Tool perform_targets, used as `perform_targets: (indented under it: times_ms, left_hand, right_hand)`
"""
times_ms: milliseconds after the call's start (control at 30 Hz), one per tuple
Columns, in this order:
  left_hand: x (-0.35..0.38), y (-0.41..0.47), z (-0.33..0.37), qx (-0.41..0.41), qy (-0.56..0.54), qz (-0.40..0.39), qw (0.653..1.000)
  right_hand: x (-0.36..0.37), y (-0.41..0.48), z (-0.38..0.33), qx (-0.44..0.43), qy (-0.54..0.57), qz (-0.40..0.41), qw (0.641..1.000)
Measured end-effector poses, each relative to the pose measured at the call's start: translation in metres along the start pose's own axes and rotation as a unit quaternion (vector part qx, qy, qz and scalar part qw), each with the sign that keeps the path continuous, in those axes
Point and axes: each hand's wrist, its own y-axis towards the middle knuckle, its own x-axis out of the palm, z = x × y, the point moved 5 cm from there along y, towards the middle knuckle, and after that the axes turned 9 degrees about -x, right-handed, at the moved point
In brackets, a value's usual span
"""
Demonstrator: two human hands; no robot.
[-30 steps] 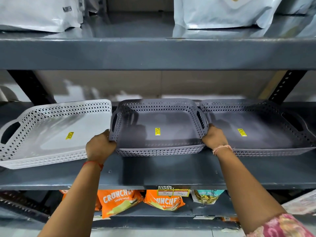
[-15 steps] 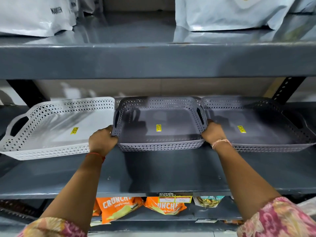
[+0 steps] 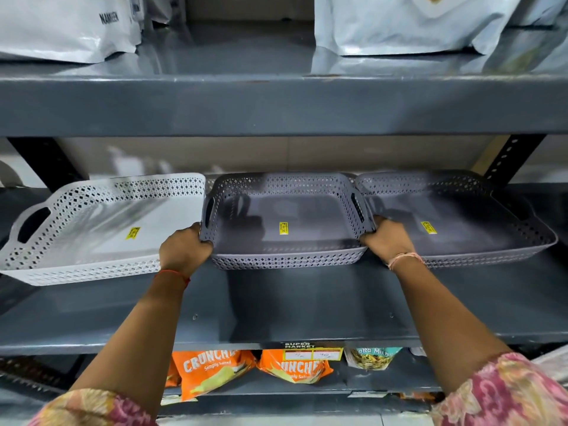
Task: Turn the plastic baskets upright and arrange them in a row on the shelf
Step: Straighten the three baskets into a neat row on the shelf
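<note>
Three shallow perforated plastic baskets stand upright side by side on the dark grey middle shelf (image 3: pixel 292 309). The white basket (image 3: pixel 92 229) is on the left, a grey basket (image 3: pixel 285 216) in the middle and another grey basket (image 3: pixel 461 216) on the right. Each has a yellow sticker inside. My left hand (image 3: pixel 184 250) grips the middle basket's front left corner. My right hand (image 3: pixel 387 241) grips its front right corner, against the right basket's rim. The middle basket sits deep on the shelf, close to both neighbours.
The upper shelf (image 3: pixel 276 106) hangs just above the baskets and carries white bags (image 3: pixel 399 23). Orange snack packets (image 3: pixel 212 370) lie on the lower shelf. Black perforated uprights (image 3: pixel 507 158) stand at the back corners. A wide strip of shelf lies in front of the baskets.
Both hands have pushed the middle grey basket farther back on the shelf, in line with the other two. My arms stretch farther forward.
</note>
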Motion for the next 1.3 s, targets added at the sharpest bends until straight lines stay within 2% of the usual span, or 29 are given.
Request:
perform_targets:
  times_ms: [133,533,767,1300]
  left_hand:
    - [-0.003,0.006,-0.001,-0.024,-0.001,-0.008,1.0]
    - [-0.002,0.027,0.008,-0.034,-0.115,-0.125,0.985]
    - [-0.002,0.021,0.005,-0.005,-0.105,-0.075,0.992]
    - [-0.002,-0.018,-0.014,0.023,-0.092,-0.078,0.992]
  right_hand:
    - [-0.003,0.006,0.001,0.024,0.005,-0.013,1.0]
    - [-0.006,0.026,0.0,0.014,0.021,-0.037,0.999]
    - [-0.003,0.02,0.008,0.018,0.074,0.015,0.997]
    - [-0.014,-0.039,0.011,0.002,0.089,0.047,0.995]
